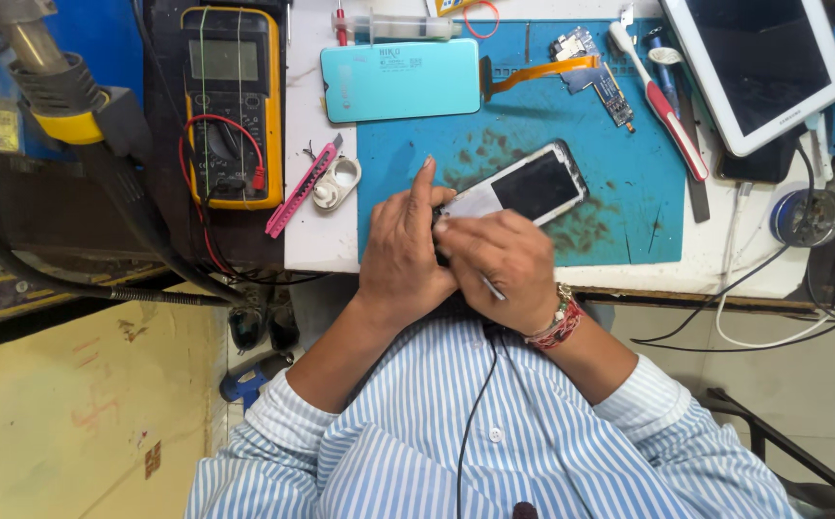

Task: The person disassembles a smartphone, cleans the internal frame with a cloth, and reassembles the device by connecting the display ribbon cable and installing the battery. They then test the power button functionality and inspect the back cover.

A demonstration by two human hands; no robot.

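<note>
Nearest, both hands meet over the near edge of the blue mat on the bench. Right hand, beaded band at the wrist, is closed around a thin metal tool; only its tail shows, poking out below the fingers. Left hand is curled against the near end of the phone, forefinger straight and pointing away along the phone's edge. Phone lies tilted on the mat, dark screen up, near end hidden under the two hands. Mat around it is stained brown.

Left of the hands, off the mat: pink cutter touching a small white part. Beyond those, a yellow multimeter with red and black leads.

Farther on the mat: teal phone panel, an orange flex cable just beside it, and small circuit boards. A red-and-white toothbrush lies diagonal to the right. White tablet sits at the far right corner, screen dark.
</note>
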